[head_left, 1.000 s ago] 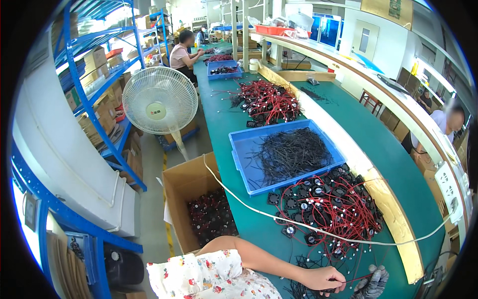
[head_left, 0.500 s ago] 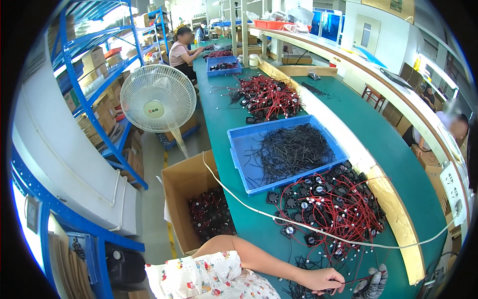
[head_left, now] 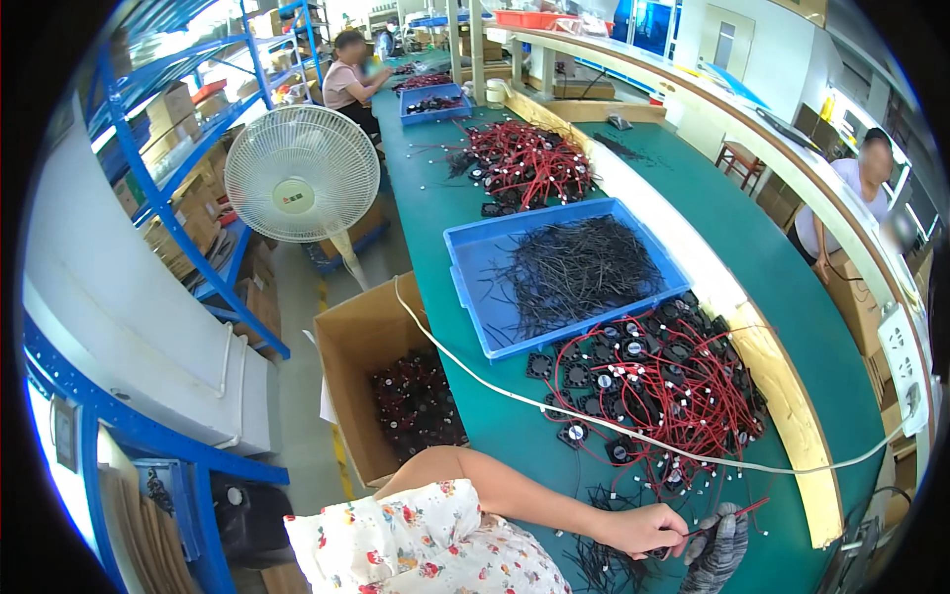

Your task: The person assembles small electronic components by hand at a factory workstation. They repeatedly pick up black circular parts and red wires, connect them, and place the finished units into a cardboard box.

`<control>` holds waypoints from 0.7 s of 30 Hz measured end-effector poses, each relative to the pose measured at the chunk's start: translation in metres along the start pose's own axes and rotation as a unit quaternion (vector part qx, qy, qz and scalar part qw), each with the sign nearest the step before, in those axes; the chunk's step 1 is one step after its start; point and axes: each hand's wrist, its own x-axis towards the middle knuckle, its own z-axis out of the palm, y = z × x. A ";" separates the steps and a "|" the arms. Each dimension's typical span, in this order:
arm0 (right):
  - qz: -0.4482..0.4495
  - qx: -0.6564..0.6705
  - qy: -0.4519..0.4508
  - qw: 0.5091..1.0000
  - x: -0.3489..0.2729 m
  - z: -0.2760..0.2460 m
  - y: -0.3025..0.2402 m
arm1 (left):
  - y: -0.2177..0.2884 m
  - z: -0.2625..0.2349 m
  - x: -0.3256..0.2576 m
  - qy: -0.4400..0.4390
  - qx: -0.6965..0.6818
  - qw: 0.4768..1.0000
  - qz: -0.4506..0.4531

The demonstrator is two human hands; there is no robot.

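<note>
My left hand (head_left: 641,529), bare, reaches across from a floral sleeve at the lower edge. Its fingers are closed on a small black fan (head_left: 661,550) with a red wire (head_left: 740,511). My right hand (head_left: 720,550) wears a grey patterned glove and sits right beside it, pinching the same red wire. Both hands hover over the green table (head_left: 515,436), just in front of a heap of small black fans with red leads (head_left: 663,381). A few loose black ties (head_left: 594,559) lie under my left wrist.
A blue tray of black ties (head_left: 475,267) sits beyond the heap. A white cable (head_left: 465,361) crosses the table. An open cardboard box of fans (head_left: 346,346) stands on the floor to the left, with a pedestal fan (head_left: 302,173) and blue shelving (head_left: 158,208) behind. Other people work at the far end and on the right.
The view has tilted slightly. My hands stay at the lower edge and have risen a little, and a red wire now shows between them.
</note>
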 end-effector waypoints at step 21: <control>-0.117 -0.158 -0.119 0.973 -0.010 -0.001 -0.015 | 0.027 -0.005 -0.007 -0.084 -0.212 0.961 -0.155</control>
